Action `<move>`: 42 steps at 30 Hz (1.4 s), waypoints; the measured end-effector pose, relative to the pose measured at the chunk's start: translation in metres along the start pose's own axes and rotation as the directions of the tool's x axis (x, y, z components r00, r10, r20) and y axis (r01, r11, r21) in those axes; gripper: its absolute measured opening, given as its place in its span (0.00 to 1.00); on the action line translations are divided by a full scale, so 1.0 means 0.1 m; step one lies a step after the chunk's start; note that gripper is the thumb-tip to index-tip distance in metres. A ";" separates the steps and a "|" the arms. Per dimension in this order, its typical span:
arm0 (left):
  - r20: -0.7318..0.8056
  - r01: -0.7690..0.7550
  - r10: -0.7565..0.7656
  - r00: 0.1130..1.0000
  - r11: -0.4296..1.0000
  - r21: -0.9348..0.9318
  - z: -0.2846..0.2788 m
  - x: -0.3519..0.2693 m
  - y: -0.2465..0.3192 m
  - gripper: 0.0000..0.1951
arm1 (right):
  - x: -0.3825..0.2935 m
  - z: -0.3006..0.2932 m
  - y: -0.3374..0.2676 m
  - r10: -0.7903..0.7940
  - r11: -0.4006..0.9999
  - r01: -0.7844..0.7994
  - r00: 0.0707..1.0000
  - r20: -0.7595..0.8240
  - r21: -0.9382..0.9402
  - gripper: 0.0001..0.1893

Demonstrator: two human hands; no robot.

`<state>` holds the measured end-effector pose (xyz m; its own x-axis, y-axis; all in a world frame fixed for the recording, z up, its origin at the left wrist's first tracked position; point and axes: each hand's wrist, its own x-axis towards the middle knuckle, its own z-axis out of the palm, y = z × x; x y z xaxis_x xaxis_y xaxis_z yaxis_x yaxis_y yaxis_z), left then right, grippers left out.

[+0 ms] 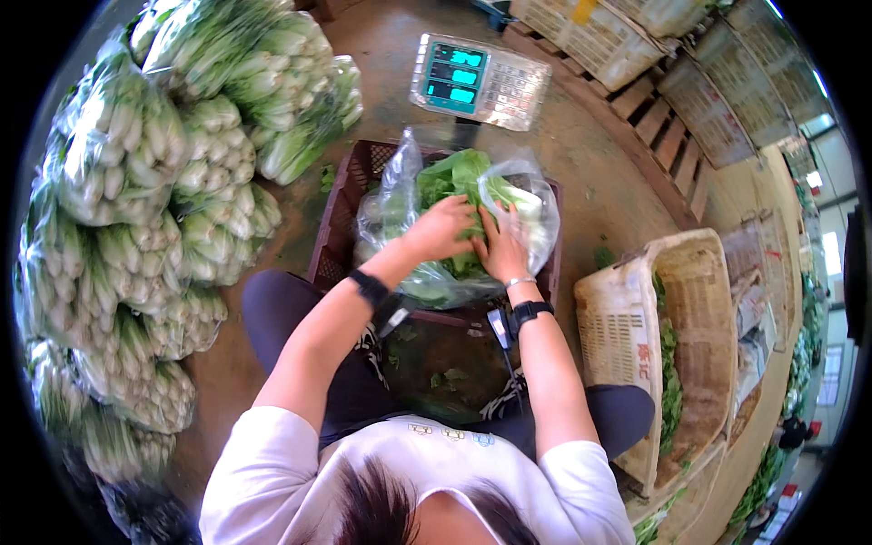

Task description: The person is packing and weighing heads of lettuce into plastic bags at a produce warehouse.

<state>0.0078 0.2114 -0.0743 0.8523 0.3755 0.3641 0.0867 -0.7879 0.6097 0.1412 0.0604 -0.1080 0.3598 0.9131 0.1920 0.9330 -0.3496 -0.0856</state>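
Note:
A clear plastic bag (550, 225) of leafy greens (455, 174) with white stalks sits, mouth open, in a dark red plastic crate (325, 231). My left hand (441, 228) curves over the leaves, its fingertips partly lost among them. Beside it, my right hand (504, 242) lies on the greens with its fingers spread, close to the white stalks. Whether my left fingers grip any leaves is hard to see. Just beyond the crate stands a scale display (482, 82) with lit digits and a keypad.
Bagged bunches of white-stemmed greens (129, 150) are piled high on the left. To the right, a worn cream plastic crate (616, 327) leans with greens (670, 381) inside. Stacked crates (586, 41) rest on a wooden pallet (650, 112) at the far right. Loose leaves (449, 376) litter the floor.

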 end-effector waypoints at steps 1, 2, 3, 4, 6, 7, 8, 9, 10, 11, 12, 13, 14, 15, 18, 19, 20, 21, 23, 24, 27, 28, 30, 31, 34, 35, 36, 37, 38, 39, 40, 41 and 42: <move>-0.130 0.214 -0.227 0.965 0.971 -0.102 -0.23 0.00 -0.03 0.17 | 0.00 -0.03 -0.12 0.007 1.000 -0.007 1.000 0.023 -0.009 0.35; -0.154 0.292 -0.308 0.939 0.949 -0.115 -0.28 0.06 -0.20 0.15 | 0.08 -0.07 -0.21 0.067 0.997 -0.072 0.990 0.126 0.036 0.39; -0.197 0.367 -0.387 0.901 0.921 -0.133 -0.30 0.13 -0.34 0.14 | 0.10 -0.13 -0.27 0.052 0.997 -0.059 0.991 0.127 0.046 0.39; 0.021 0.429 -0.432 0.901 0.899 0.086 -0.26 0.17 -0.40 0.19 | 0.13 -0.16 -0.27 0.059 0.996 -0.070 0.985 0.164 0.062 0.41; 0.120 0.564 -0.609 0.784 0.780 0.270 -0.25 0.17 -0.51 0.23 | 0.12 -0.19 -0.25 0.055 0.992 -0.076 0.979 0.197 0.100 0.45; 0.177 0.639 -0.766 0.617 0.620 0.455 -0.29 0.17 -0.56 0.27 | 0.09 -0.20 -0.27 0.050 0.992 -0.071 0.980 0.194 0.105 0.45; 0.172 0.661 -0.819 0.547 0.548 0.513 -0.40 0.15 -0.65 0.32 | 0.08 -0.19 -0.30 0.013 0.996 -0.030 0.980 0.199 0.083 0.45; 0.140 0.637 -0.815 0.562 0.535 0.555 -0.50 0.12 -0.75 0.31 | 0.06 -0.20 -0.33 -0.016 0.998 0.004 0.978 0.208 0.057 0.45; 0.133 0.585 -0.806 0.576 0.521 0.622 -0.60 0.14 -0.71 0.30 | 0.04 -0.19 -0.29 0.005 0.996 -0.022 0.981 0.195 0.087 0.44; 0.125 0.531 -0.799 0.588 0.498 0.686 -0.72 0.16 -0.67 0.30 | 0.05 -0.18 -0.25 0.016 0.996 -0.033 0.980 0.196 0.084 0.44; 0.146 0.463 -0.769 0.622 0.512 0.723 -0.88 0.19 -0.51 0.25 | 0.06 -0.18 -0.21 0.064 0.993 -0.084 0.973 0.220 0.082 0.44; 0.162 0.398 -0.744 0.648 0.513 0.760 -1.06 0.17 -0.38 0.21 | 0.08 -0.16 -0.19 0.101 0.988 -0.126 0.965 0.244 0.087 0.44; 0.160 0.373 -0.704 0.692 0.538 0.756 -1.27 0.07 -0.44 0.16 | 0.14 -0.18 -0.24 0.110 0.984 -0.145 0.948 0.298 0.100 0.44; 0.158 0.345 -0.662 0.733 0.561 0.753 -1.49 -0.04 -0.50 0.12 | 0.18 -0.17 -0.28 0.101 0.984 -0.140 0.949 0.298 0.112 0.44; 0.047 0.358 -0.567 0.822 0.579 0.732 -2.20 -0.18 0.05 0.09 | 0.16 -0.10 -0.26 0.133 0.990 -0.140 0.959 0.252 0.009 0.43; 0.018 0.365 -0.559 0.829 0.564 0.741 -2.31 -0.21 0.12 0.10 | 0.18 -0.11 -0.30 0.135 0.989 -0.144 0.957 0.258 0.015 0.43; 0.052 0.319 -0.445 0.894 0.714 0.623 -2.25 -0.26 0.24 0.10 | 0.19 -0.13 -0.34 0.146 0.989 -0.150 0.946 0.290 -0.008 0.44; 0.057 0.247 -0.312 0.948 0.838 0.486 -2.12 -0.24 0.40 0.11 | 0.24 -0.16 -0.34 0.159 0.987 -0.156 0.937 0.310 -0.035 0.44; 0.072 0.032 -0.032 0.997 0.999 0.002 -1.72 -0.04 0.82 0.12 | 0.19 -0.09 -0.29 0.192 0.981 -0.177 0.923 0.335 -0.075 0.45; 0.206 0.134 -0.084 0.975 0.960 -0.244 -1.42 0.05 0.84 0.11 | 0.15 -0.10 -0.31 0.170 0.985 -0.156 0.935 0.311 -0.072 0.45; 0.393 0.185 -0.377 0.839 0.876 0.446 -0.74 0.27 0.15 0.15 | 0.17 -0.15 -0.45 0.114 0.993 -0.112 0.936 0.333 -0.024 0.45; 0.504 0.111 -0.538 0.676 0.750 0.652 -0.71 0.18 -0.05 0.20 | 0.11 -0.14 -0.43 0.123 0.992 -0.125 0.945 0.303 -0.010 0.47; 0.410 0.055 -0.734 0.542 0.517 0.854 -0.97 0.04 -0.22 0.23 | 0.14 -0.32 -0.41 0.128 0.991 -0.126 0.898 0.420 -0.034 0.49; 0.404 0.044 -0.742 0.534 0.502 0.864 -1.26 0.11 0.06 0.20 | 0.09 -0.37 -0.31 0.152 0.988 -0.142 0.884 0.442 -0.056 0.50; 0.299 0.152 -0.766 0.570 0.455 0.877 -1.73 -0.15 0.26 0.23 | 0.19 -0.49 -0.26 0.135 0.989 -0.148 0.903 0.407 0.001 0.47; 0.214 0.196 -0.638 0.740 0.508 0.839 -1.66 -0.26 0.36 0.28 | 0.18 -0.52 -0.25 0.142 0.988 -0.156 0.900 0.413 0.001 0.47; 0.092 0.235 -0.491 0.866 0.563 0.792 -1.62 -0.32 0.40 0.35 | 0.19 -0.60 -0.26 0.147 0.989 -0.138 0.913 0.381 -0.050 0.46; 0.090 0.240 -0.499 0.862 0.557 0.795 -1.61 -0.34 0.36 0.35 | 0.22 -0.71 -0.30 0.145 0.988 -0.119 0.927 0.347 -0.096 0.46; 0.008 0.166 -0.343 0.939 0.475 0.864 -1.59 -0.37 0.28 0.38 | 0.23 -0.86 -0.33 0.138 0.983 -0.096 0.947 0.291 -0.154 0.45; -0.046 0.103 -0.151 0.987 0.391 0.914 -1.55 -0.35 0.25 0.42 | 0.21 -1.01 -0.29 0.153 0.980 -0.107 0.944 0.291 -0.169 0.45; -0.128 0.216 -0.248 0.960 0.372 0.903 -1.58 -0.33 0.25 0.40 | 0.21 -1.11 -0.27 0.195 0.965 -0.123 0.929 0.315 -0.233 0.46; -0.254 0.313 -0.215 0.943 0.316 0.896 -1.57 -0.42 -0.01 0.33 | 0.21 -1.19 -0.24 0.238 0.945 -0.138 0.912 0.334 -0.297 0.47; -0.079 0.386 -0.631 0.772 0.366 0.847 -1.68 -0.36 -0.16 0.29 | 0.19 -1.27 -0.16 0.272 0.927 -0.139 0.888 0.371 -0.349 0.48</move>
<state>-0.1109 0.2922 0.0207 0.5624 0.8255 -0.0479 0.7976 -0.5568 -0.2320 0.1343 0.0565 0.0213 0.5694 0.7933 -0.2158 0.8188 -0.5238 0.2349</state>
